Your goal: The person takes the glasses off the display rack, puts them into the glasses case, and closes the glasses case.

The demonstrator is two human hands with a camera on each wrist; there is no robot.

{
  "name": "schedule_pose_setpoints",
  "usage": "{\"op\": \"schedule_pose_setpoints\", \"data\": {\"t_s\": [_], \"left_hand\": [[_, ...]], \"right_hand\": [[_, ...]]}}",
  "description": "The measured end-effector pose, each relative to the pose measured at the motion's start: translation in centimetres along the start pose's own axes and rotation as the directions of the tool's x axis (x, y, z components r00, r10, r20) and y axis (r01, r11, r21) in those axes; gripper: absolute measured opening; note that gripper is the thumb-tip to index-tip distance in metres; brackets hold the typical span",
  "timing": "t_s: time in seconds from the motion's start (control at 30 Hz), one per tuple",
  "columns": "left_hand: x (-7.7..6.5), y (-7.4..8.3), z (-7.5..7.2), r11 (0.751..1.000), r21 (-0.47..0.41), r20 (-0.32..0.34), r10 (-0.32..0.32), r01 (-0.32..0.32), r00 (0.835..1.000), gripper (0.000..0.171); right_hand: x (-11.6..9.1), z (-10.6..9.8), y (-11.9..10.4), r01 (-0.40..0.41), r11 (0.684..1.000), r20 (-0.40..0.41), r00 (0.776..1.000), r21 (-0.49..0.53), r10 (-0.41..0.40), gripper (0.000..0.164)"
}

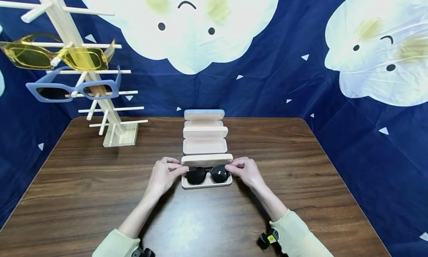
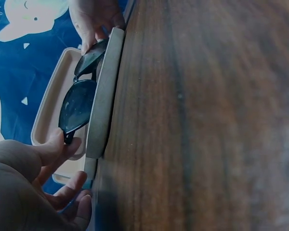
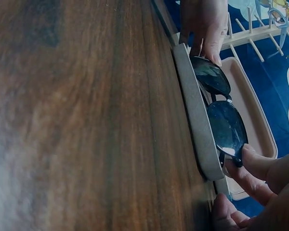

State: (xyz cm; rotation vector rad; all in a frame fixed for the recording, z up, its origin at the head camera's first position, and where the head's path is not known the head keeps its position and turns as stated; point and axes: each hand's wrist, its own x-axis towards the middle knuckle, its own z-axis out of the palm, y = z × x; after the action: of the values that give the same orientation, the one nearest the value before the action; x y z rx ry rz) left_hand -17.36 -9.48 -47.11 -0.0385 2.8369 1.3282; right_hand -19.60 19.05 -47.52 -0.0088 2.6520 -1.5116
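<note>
On the table, the nearest case lies open, lid tipped away, apparently for access. The left hand and right hand pinch opposite ends of the sunglasses, probably for levelness, in or just above the base, lenses personward, long axis left-to-right.

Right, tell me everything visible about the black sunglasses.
The sunglasses are black and plastic-looking, with two glossy, dark, rounded lenses facing the person. The left hand pinches one outer end, the right hand the other, holding them lengthwise along the nearest open case; whether they touch its bottom is unclear.
</note>
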Motion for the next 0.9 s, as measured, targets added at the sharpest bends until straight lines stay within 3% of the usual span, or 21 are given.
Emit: {"op": "schedule_pose_setpoints", "data": {"t_s": [0.37, 0.9], "left_hand": [[0.13, -0.05, 0.16, 1.0, 0.019, 0.014, -0.026, 0.025, 1.0, 0.032], [0.16, -0.01, 0.14, 0.997, 0.059, 0.016, -0.059, 0.058, 0.998, 0.029]], "right_hand": [[0.38, 0.02, 0.18, 0.045, 0.993, -0.017, 0.999, -0.11, -0.047, 0.016], [0.77, -0.04, 0.13, -0.013, 0.992, -0.034, 0.999, -0.124, 0.009, 0.017]]}}
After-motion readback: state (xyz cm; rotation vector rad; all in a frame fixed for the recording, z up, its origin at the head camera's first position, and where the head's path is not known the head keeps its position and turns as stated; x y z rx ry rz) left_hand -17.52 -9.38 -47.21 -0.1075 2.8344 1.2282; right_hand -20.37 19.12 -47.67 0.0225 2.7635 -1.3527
